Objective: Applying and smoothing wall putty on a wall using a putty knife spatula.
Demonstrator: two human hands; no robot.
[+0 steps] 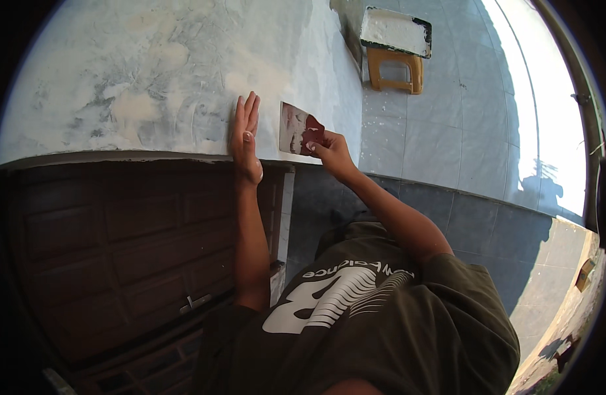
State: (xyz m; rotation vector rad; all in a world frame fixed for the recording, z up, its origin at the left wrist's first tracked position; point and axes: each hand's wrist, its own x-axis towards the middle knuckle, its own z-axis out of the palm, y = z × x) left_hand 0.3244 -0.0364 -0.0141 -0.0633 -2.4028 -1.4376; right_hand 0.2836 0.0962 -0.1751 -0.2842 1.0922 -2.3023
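My left hand [249, 138] rests with straightened fingers against the white, patchily plastered wall [151, 79], close to its lower edge above the door. A short way to the right, my right hand [329, 151] grips a putty scraper [293, 125], a wide metal blade with white smears and a dark red part where my fingers are. The blade is at the wall surface near the corner; whether it presses on it, I cannot tell.
A brown panelled door [112, 243] with a metal handle lies below the wall. On the grey tiled floor [428, 151] at upper right, a black-rimmed tray [395, 29] with white material sits on a yellow plastic stool [395, 80]. Bright sunlight falls along the right side.
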